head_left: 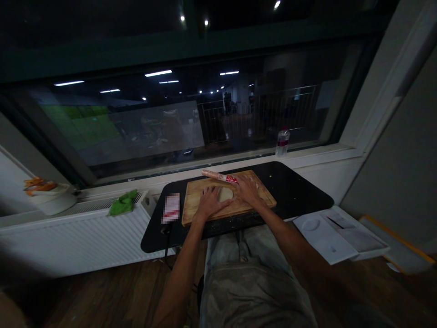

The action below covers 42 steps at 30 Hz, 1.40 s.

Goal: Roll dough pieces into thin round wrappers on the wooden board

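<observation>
Trousers [249, 273] fill the near edge of the view, with both bare forearms reaching forward over them to a small black table [297, 191]. Wooden cutting board [264, 199] lies on the table's middle. Flat pale disc of dough [225, 194] sits on the board, between the two hands.

Left hand [209, 202] lies palm down on the board, fingers spread and stretched out, touching the dough's left edge; it grips nothing. Right hand [247, 189] is also flat and open, palm down at the dough's right edge, fingertips reaching toward a rolling pin [218, 176] at the board's far edge. Too dark to tell whether they touch the pin. No curl around anything.

Step in hand, as a judgement: pressing or patting the dough flat by hand, pin not in use. Any further work on the disc calls for even downward pressure from both palms and a board that stays put; taking up the pin would call for the right hand to lift and close round it.

Left of the board: a small packet [171, 207], blurred. Farther left: a radiator [68, 232] with a green cloth [123, 202] and a white bowl [51, 198] on top. Right, on the floor: white flat boxes [337, 232]. Far back: a bottle [282, 142] on the sill under a dark window.
</observation>
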Available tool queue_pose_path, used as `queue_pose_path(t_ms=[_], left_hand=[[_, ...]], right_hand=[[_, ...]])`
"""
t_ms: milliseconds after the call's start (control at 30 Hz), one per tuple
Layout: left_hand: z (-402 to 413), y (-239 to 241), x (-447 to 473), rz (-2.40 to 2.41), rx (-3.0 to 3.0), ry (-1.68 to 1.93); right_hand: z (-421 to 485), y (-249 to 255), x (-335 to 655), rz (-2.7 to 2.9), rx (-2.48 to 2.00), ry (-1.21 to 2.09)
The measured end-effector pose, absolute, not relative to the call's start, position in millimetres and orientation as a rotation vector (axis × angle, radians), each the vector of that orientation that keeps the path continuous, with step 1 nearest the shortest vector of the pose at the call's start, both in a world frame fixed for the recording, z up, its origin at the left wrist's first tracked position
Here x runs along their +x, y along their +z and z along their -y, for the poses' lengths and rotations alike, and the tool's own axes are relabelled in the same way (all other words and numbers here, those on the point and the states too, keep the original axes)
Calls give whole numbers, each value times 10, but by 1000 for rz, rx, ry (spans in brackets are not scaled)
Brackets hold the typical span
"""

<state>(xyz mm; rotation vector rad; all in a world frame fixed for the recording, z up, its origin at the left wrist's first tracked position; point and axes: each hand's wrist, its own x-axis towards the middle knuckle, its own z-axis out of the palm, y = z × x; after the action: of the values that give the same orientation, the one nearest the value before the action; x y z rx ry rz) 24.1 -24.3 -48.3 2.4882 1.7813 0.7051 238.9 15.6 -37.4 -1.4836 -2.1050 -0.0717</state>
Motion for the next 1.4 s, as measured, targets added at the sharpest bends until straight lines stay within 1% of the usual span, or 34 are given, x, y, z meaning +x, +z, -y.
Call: queue_pose_path(t_ms=[267,600,700,833,933,1067,1233,1400], left_hand=[[266,-471,194,-1566,2384,848],[249,-458,196,-1514,2294,1017],[261,-401,183,-1636,2290,1175],[236,-388,128,-2036,2082,1381],[182,-446,94,-2179,1993,1331],[132,-537,106,-2206,2049,1169],[169,-540,166,-2322,2113,1038],[238,-445,175,-2324,2254,813]], right_hand=[[-154,-354,2380,2117,-1508,-74],[-166,-384,2388,2111,-1502,-68],[-136,-345,2382,2143,-1462,-66],[-72,-273,2364,2226,-1388,-25],[-51,-256,2365,2319,-1312,-6],[-63,-280,2371,2370,-1265,-38],[-47,-259,2322,2308,-1460,-146],[32,-184,2264,2327,-1600,-172]])
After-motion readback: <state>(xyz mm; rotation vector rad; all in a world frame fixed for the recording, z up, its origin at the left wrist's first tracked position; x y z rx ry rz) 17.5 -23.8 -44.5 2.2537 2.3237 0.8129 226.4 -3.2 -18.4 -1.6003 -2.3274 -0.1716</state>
